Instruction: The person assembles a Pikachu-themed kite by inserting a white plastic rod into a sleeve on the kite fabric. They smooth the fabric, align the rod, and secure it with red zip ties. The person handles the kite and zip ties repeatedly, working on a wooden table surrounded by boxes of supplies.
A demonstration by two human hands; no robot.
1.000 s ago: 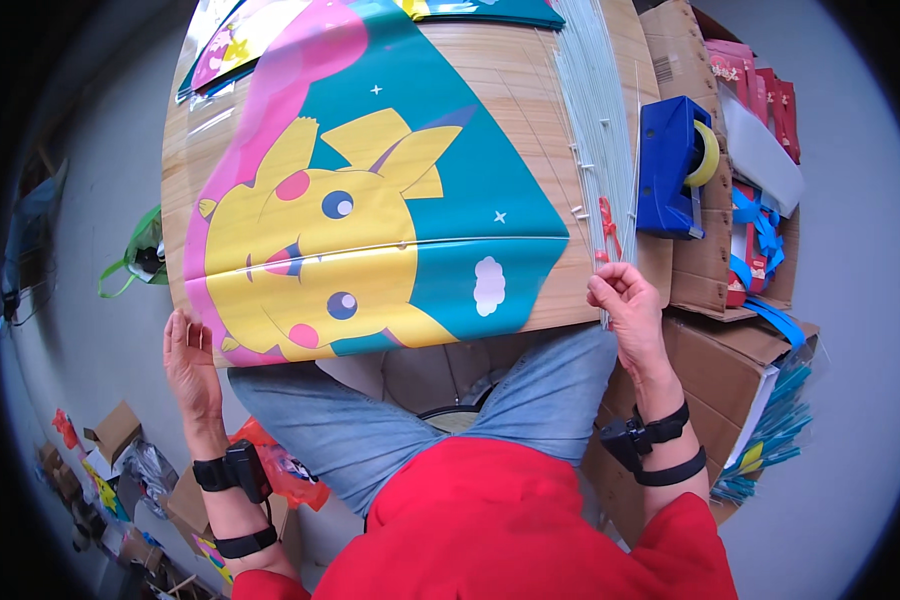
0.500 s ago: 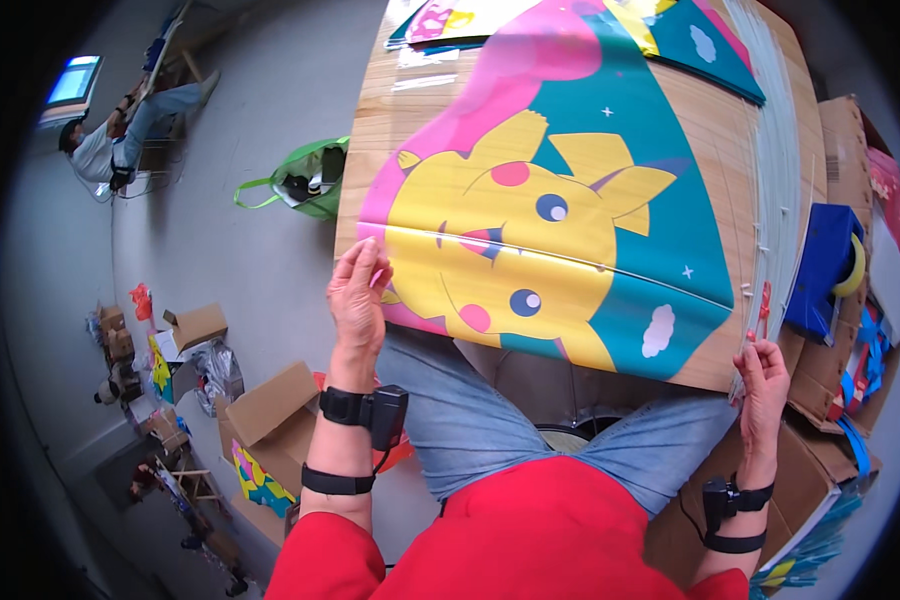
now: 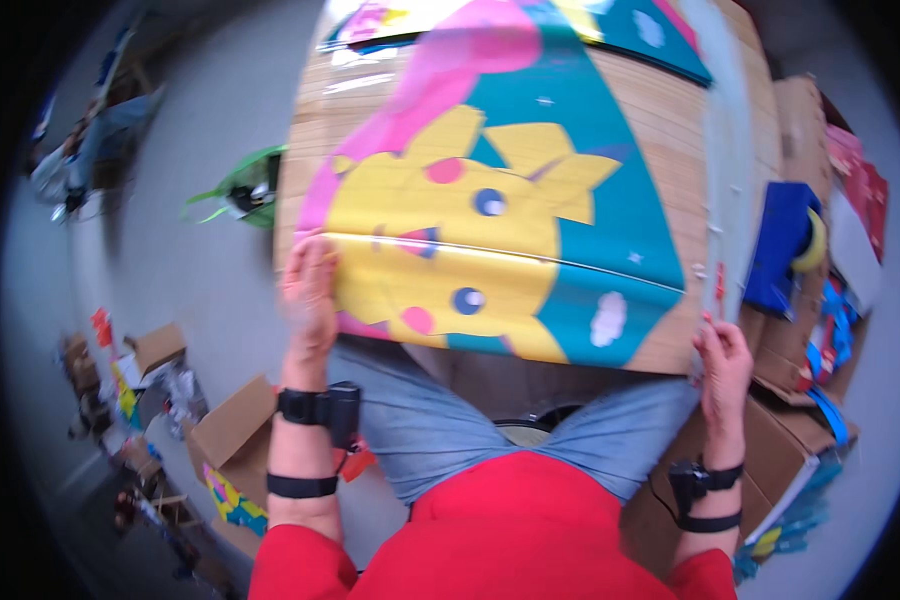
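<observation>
A kite sail (image 3: 510,260) printed with a yellow cartoon figure on pink and teal lies across the wooden table (image 3: 660,110). One thin, light rod (image 3: 600,272) runs over it from side to side. My left hand (image 3: 310,295) is closed in a pinch at the sail's left edge, by that rod's end. Near the table's front right corner, my right hand (image 3: 722,365) has its fingers pressed together below a small red piece (image 3: 720,282). What those fingers hold is too blurred to make out. Just beyond them, a bundle of thin pale rods (image 3: 727,150) runs up the table's right side.
More printed sails (image 3: 650,40) lie at the table's far end. A blue tape dispenser (image 3: 778,250) stands to the right among cardboard boxes (image 3: 805,150). Left of the table are a green bag (image 3: 255,190) and an open carton (image 3: 232,425).
The whole view has shifted, so the table and sail appear farther left, with some blur. Both hands keep nearly the same places against the sail and table.
</observation>
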